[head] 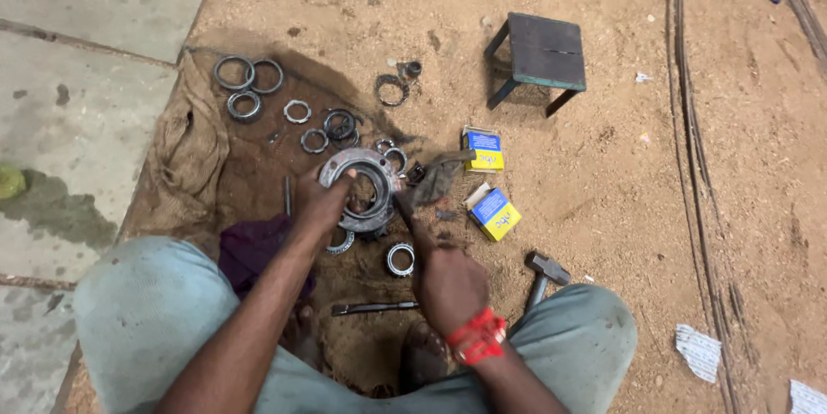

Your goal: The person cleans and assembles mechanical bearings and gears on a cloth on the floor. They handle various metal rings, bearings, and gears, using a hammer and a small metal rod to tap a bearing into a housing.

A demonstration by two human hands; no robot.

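I'm gripping the round metal hub (360,188) by its near-left rim with my left hand (320,200), fingers curled over it, on the sacking. My right hand (446,280) is clasping a slim tool (403,207), pointing up-left toward the hub's right edge.

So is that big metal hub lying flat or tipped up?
Tipped up: the metal hub stands on edge, its open bore facing the camera, steadied by the left hand.
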